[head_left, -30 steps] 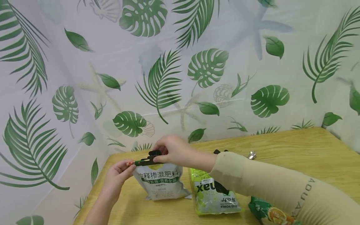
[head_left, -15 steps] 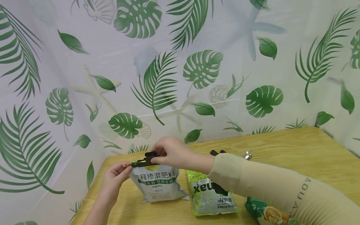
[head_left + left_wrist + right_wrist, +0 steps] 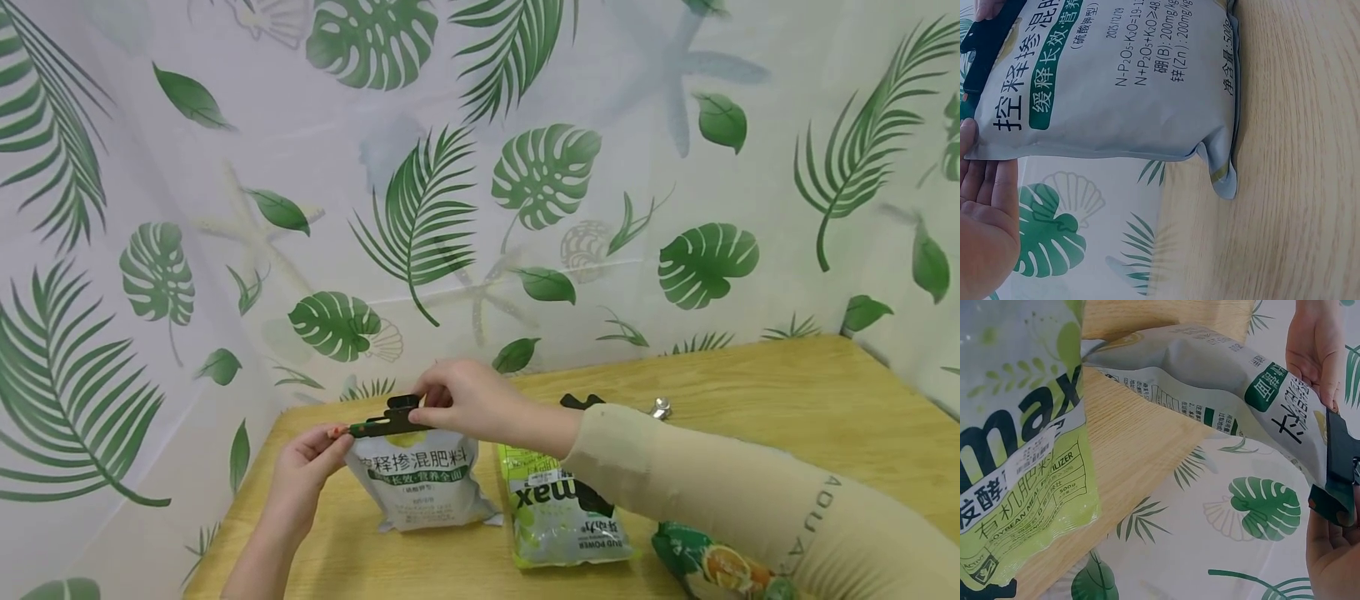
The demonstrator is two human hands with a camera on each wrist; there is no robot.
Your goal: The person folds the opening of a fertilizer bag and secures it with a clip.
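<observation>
A white fertilizer bag (image 3: 423, 483) with Chinese print stands upright on the table, a long black clip (image 3: 382, 423) lying along its top edge. My left hand (image 3: 300, 475) pinches the bag's upper left corner, close to the clip's green, orange-tipped end. In the left wrist view, the left hand's thumb (image 3: 966, 134) lies on the front of the bag (image 3: 1116, 75). My right hand (image 3: 468, 400) grips the clip near its raised black lever. The right wrist view has the right hand (image 3: 1335, 556) at the clip's (image 3: 1340, 450) lower end.
To the right lies a lime-and-grey fertilizer bag (image 3: 562, 533), with a black piece (image 3: 592, 498) over it, partly behind my sleeve. A green bag with orange fruit pictures (image 3: 720, 567) is near the front edge. A small shiny metal object (image 3: 660, 408) rests behind my forearm.
The head view has shifted slightly. Both hands keep their hold at the bag's top, and the clip stays along the edge.
</observation>
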